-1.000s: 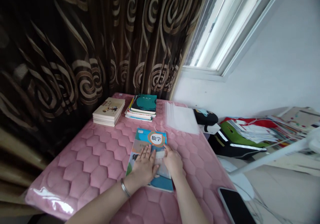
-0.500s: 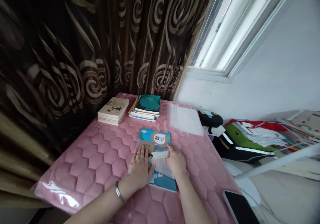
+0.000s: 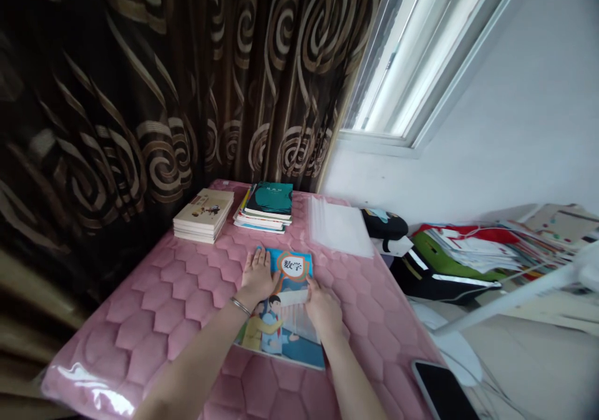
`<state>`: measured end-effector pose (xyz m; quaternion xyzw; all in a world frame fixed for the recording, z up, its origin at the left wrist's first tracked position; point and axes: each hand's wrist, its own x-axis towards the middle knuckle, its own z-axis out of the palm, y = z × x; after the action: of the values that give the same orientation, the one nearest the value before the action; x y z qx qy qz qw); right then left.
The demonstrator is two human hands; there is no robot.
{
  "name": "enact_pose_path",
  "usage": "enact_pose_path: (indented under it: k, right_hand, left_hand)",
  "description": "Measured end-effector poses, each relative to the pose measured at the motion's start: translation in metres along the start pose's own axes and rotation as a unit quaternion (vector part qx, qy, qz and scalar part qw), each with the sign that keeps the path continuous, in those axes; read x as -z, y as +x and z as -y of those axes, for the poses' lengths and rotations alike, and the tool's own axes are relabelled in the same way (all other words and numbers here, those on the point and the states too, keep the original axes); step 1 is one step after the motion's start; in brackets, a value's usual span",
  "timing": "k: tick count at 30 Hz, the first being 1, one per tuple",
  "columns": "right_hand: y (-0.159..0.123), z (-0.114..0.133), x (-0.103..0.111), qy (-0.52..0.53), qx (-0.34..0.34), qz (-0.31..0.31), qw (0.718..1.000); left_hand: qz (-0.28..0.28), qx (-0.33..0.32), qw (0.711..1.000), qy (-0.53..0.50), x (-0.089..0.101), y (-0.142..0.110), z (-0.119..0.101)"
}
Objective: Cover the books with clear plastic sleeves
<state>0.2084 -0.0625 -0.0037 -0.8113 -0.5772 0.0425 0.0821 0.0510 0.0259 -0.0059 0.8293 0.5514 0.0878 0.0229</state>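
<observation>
A blue math textbook with a white title bubble and drawn figures lies on the pink quilted tabletop. A pale, partly see-through strip runs across the middle of its cover. My left hand rests flat on the upper left of the cover, fingers stretched out and thumb apart. At the book's right edge, my right hand is closed on the edge near the strip's end. Its lower fingers are partly hidden.
Behind the textbook stand a stack of cream books and a stack with a teal book on top. Clear plastic sleeves lie back right. A phone lies at the right edge, near a white lamp stand and a bag.
My left hand has slid up the cover to its upper left edge, uncovering the drawn figures. My right hand stays by the right edge. The view has shifted slightly.
</observation>
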Motion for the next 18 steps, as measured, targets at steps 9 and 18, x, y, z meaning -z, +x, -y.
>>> enact_pose_path:
  k: [9,18]
  right_hand:
    - [-0.003,0.002,0.005,0.001,0.012,-0.002,1.0]
    - [-0.006,-0.003,0.013,0.077,-0.029,-0.002,0.997]
  left_hand:
    - [0.009,-0.098,0.995,0.005,-0.008,-0.097,-0.024]
    - [0.02,-0.091,0.996,-0.012,-0.002,-0.107,-0.029]
